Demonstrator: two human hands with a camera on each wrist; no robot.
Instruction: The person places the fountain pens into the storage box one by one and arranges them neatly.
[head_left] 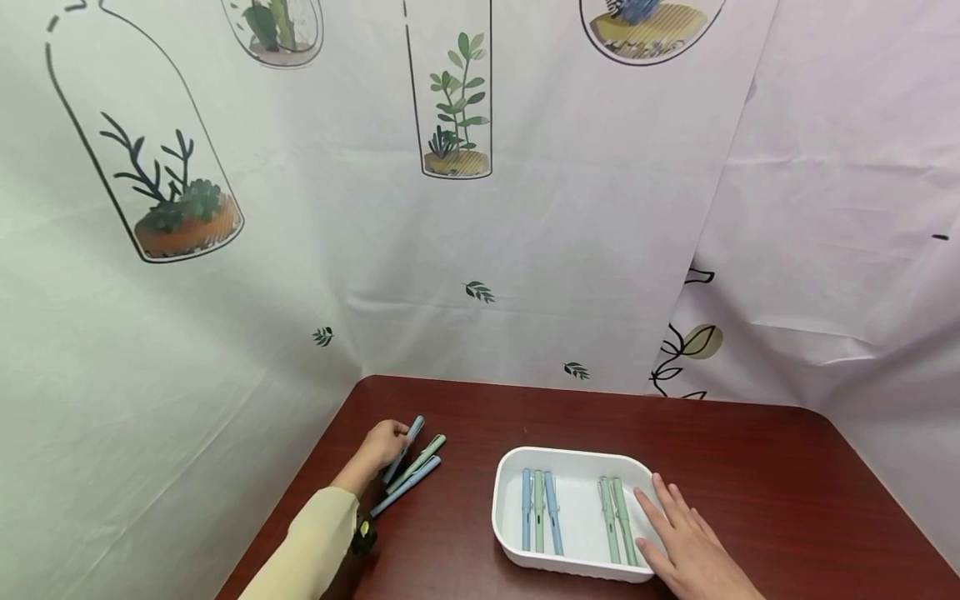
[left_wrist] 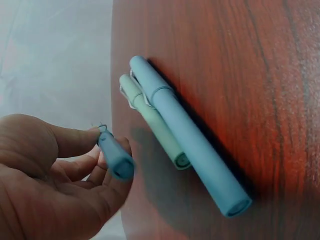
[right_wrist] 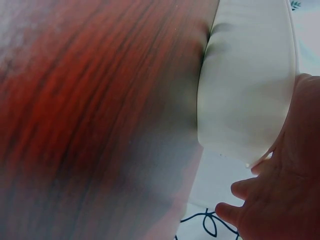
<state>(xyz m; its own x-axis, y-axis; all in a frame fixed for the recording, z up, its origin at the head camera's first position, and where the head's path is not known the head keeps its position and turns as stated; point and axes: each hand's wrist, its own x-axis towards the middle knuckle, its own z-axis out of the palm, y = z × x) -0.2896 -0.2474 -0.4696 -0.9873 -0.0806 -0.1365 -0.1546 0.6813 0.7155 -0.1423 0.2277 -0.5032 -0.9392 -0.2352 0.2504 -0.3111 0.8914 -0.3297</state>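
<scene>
Well apart, the left hand (head_left: 384,444) pinches a blue pen (head_left: 417,426) lower left of centre; lower right, the right hand (head_left: 688,542), fingers spread, touches the white tray (head_left: 581,518).

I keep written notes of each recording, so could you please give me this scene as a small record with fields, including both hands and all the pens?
Surface: reddish-brown table
Container: white tray
Left group of pens in tray: blue, green, blue
Right group of pens in tray: two, both green
Left hand: pinches a blue pen
Loose near it: green pen, second blue pen
Right hand: spread, at the tray's right rim
</scene>
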